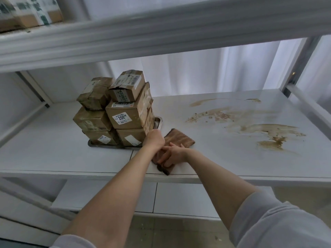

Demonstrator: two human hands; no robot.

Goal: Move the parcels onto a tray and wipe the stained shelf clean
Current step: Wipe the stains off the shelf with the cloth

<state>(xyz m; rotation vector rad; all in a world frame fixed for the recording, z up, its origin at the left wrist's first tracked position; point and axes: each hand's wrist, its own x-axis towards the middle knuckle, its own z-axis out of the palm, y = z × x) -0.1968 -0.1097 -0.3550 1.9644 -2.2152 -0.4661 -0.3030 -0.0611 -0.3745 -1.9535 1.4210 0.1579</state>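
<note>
Head view: both forearms reach up over a lower shelf (179,197) to the front of the stained shelf (62,140). The right hand (172,154) lies on the near half of a folded brown cloth (180,139) at the shelf's front edge. Its upper fingers (165,149) are spread across the fabric, while the lower ones appear to pinch the near fold, judged a gathering grip ahead of wiping. The left hand (154,138) sits at the cloth's far left corner, just beside the tray. Its fingers are curled away from the camera, so what they hold, if anything, cannot be told. Behind it the parcels (125,111) stand stacked three high on a steel tray (160,120), which sits on the left half of the shelf. That part of the task looks complete, and the load is kept well apart from the soiled area. The brown stain (268,129) spreads over the right half, smeared and untouched by the cloth, so wiping is not yet begun. The cloth lies between tray and stain, well placed for a sweep to the right. A pale curtain (197,74) hangs behind. An upper shelf (161,31) carries another blurred parcel (26,13).
</note>
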